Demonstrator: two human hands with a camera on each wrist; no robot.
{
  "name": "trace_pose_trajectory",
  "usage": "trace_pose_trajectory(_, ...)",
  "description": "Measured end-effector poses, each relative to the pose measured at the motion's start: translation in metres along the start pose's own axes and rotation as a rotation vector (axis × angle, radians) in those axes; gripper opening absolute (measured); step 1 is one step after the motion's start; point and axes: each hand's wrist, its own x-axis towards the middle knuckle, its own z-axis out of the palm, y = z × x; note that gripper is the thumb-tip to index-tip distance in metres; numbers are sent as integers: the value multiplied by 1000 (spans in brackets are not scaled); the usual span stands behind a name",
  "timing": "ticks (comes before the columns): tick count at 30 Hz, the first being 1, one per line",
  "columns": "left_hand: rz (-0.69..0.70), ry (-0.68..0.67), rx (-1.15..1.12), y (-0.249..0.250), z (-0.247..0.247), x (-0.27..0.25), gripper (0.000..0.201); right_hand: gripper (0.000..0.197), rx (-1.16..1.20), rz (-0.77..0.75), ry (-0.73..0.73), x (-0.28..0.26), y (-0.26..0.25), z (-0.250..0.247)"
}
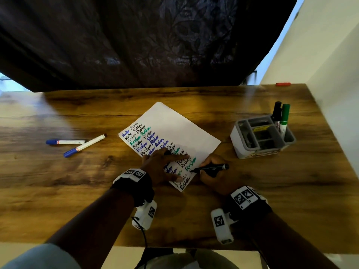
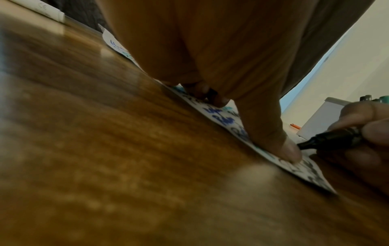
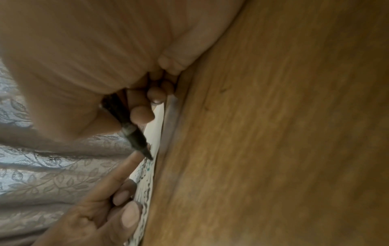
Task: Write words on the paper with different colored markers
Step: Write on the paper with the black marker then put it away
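Note:
A white paper [image 1: 174, 129] lies slanted on the wooden table [image 1: 77, 181], with rows of blue, black and green words on it. My left hand [image 1: 165, 166] rests on its lower part, forefinger and thumb stretched flat on the sheet. The other fingers curl round a small black cap [image 1: 167, 152], which shows dark between them in the left wrist view [image 2: 211, 93]. My right hand [image 1: 211, 171] grips a black marker [image 1: 211, 168] with its tip touching the paper near the lower right edge. The marker [image 3: 134, 133] and the paper [image 3: 156, 129] also show in the right wrist view.
Two white markers with blue ends [image 1: 66, 141] [image 1: 85, 145] lie on the table at the left. At the right stands a grey and white organiser [image 1: 240, 144] holding a black marker [image 1: 276, 113] and a green marker [image 1: 285, 117]. A dark curtain [image 1: 136, 45] hangs behind the table.

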Motion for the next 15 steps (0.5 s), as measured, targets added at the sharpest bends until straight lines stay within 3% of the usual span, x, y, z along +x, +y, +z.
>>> trace_pose_trajectory(2,-1,1,0,0,0,0,70,30,-79,88,-94,-2,-3,0)
trace_pose_trajectory(6,3,1,0,0,0,0,70,15,-39,-78,154,-2,6,0)
trace_pose_trajectory(8,3,1,1,0,0,0,70,23,18,-82,157,-1,5,1)
trace_pose_trajectory(10,4,0,12,-1,0,0,70,31,-80,-45,177,0,0,-1)
trace_pose_trajectory(13,3,5,7,0,0,0,70,41,-164,203,-48,-4,-8,-3)
trace_pose_trajectory(15,1,6,5,0,0,1,70,42,-147,244,-73,-5,-13,-6)
